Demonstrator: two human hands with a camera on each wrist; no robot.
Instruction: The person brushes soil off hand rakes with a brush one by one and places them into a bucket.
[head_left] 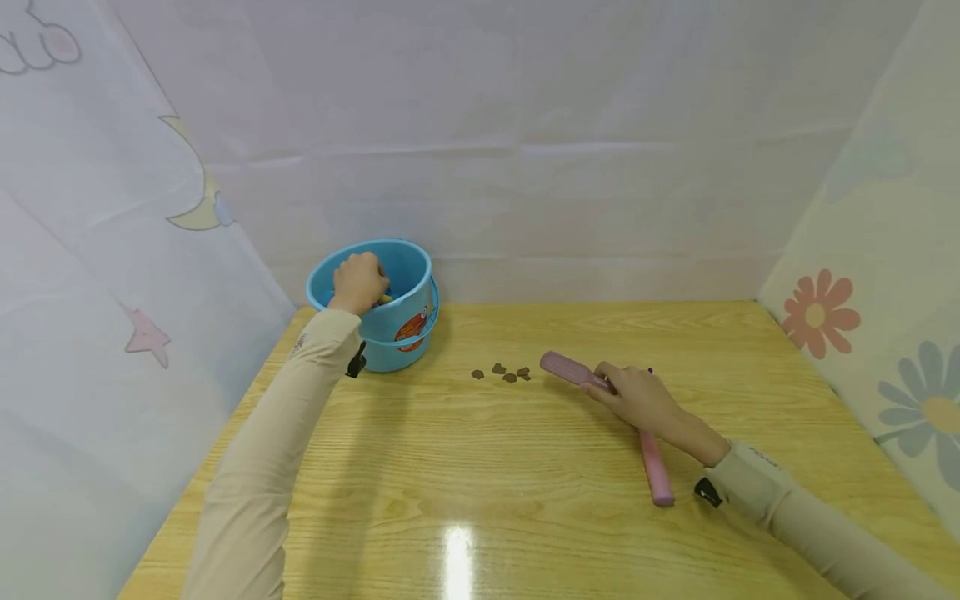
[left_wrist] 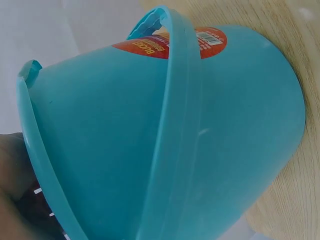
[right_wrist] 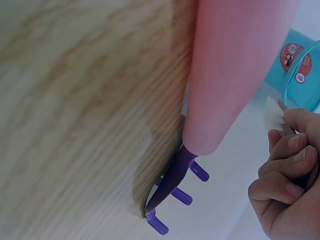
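Note:
At the back left my left hand [head_left: 360,282] reaches over the rim of a blue bucket [head_left: 392,346], its fingers hidden inside. A bit of something yellow [head_left: 385,299] shows beside it. In the left wrist view a dark thing with white marks [left_wrist: 42,215] lies against the hand behind the rim; I cannot tell whether the fingers hold it. My right hand [head_left: 639,398] grips a mauve brush [head_left: 564,367] by its handle; white bristles [right_wrist: 273,114] show in the right wrist view. Below that hand a small rake with a pink handle [head_left: 656,468] and purple tines [right_wrist: 182,196] lies on the table.
Several small brown flakes [head_left: 510,377] lie on the wooden table [head_left: 480,467] between bucket and brush. The bucket's handle [left_wrist: 172,125] hangs down its side. A pale cloth wall [head_left: 525,208] stands behind the table, with printed cloth on both sides.

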